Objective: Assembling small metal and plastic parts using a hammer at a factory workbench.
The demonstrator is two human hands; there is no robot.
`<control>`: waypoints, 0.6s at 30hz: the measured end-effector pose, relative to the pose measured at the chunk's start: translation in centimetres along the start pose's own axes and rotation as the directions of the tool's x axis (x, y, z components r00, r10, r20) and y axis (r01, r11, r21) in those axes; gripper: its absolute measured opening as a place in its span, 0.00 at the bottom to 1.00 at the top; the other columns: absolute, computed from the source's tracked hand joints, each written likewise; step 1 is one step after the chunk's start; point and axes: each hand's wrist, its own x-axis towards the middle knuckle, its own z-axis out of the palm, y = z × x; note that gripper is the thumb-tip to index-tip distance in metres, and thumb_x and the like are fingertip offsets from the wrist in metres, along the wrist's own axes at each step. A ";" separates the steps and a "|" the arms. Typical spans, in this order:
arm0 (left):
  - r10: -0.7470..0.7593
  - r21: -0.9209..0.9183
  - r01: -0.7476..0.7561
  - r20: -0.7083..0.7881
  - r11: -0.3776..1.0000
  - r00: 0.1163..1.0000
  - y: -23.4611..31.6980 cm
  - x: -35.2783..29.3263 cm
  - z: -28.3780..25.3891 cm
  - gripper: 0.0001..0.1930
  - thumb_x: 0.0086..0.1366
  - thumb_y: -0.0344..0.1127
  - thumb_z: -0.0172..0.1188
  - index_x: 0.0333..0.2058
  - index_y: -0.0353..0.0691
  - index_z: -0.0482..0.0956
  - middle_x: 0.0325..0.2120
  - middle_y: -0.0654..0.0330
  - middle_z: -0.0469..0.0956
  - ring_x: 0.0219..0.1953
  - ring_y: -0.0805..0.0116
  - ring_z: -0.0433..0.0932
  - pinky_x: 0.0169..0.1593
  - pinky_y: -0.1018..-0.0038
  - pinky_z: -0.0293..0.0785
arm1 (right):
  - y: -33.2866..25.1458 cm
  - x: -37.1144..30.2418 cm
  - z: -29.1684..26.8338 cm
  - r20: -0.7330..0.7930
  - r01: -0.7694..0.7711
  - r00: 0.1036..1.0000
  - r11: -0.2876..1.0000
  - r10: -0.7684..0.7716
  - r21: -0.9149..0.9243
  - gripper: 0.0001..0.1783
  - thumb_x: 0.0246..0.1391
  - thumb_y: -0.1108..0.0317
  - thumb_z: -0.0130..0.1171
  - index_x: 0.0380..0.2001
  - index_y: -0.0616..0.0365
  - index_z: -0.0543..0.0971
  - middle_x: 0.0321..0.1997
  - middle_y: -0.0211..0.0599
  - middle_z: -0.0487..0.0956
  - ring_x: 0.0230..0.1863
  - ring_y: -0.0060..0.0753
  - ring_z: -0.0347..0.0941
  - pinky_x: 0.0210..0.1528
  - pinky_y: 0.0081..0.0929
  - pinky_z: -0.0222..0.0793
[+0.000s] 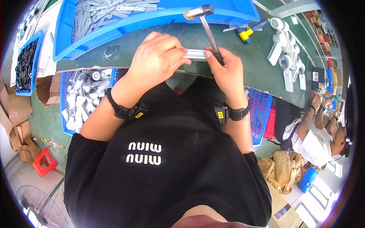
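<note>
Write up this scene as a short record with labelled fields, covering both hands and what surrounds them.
Left hand: gripping one end of a pale elongated part
Right hand: gripping a hammer, thumb at the part's other end
Beyond hands: blue bin, flat grey pieces inside
Bench, right: yellow-and-blue hammer, piled round-headed parts

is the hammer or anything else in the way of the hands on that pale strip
Nothing visible is: the left hand pinches the pale strip at its left end, and the right hand is at its right end, also gripping the hammer, whose handle does not cross the strip's visible part.
</note>
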 end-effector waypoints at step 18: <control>0.067 0.079 -0.066 -0.012 0.995 0.998 0.7 1.4 2.3 0.08 0.62 0.33 0.76 0.38 0.38 0.89 0.43 0.60 0.90 0.44 0.58 0.89 0.63 0.58 0.85 | 0.6 -0.2 0.2 -0.072 -0.050 0.996 0.997 0.054 0.058 0.10 0.67 0.65 0.70 0.43 0.62 0.89 0.22 0.25 0.80 0.25 0.13 0.69 0.29 0.23 0.65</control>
